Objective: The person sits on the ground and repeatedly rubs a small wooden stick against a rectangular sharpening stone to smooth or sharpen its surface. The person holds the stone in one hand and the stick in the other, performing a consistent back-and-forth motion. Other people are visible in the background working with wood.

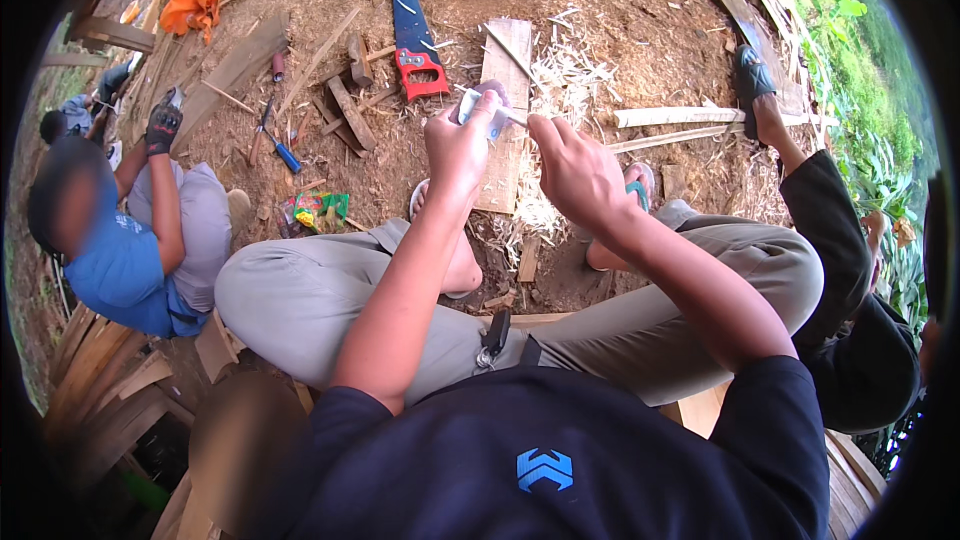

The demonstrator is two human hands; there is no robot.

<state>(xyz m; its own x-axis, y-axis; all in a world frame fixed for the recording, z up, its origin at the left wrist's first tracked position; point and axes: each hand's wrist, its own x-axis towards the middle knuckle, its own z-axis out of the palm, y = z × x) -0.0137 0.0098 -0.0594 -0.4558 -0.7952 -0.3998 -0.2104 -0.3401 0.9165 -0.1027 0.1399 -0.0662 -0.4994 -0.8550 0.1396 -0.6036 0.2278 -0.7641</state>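
Note:
My left hand is closed around a small pale tube-like object held above my knees. My right hand pinches a thin white piece at the tip of that object. Both hands meet over a light wooden plank lying on the dirt. I sit with knees apart in grey trousers, feet in sandals on wood shavings.
A handsaw with a red handle lies on the ground beyond my hands, near wood offcuts and a blue-handled tool. A person in a blue shirt crouches at left; another person in black sits at right.

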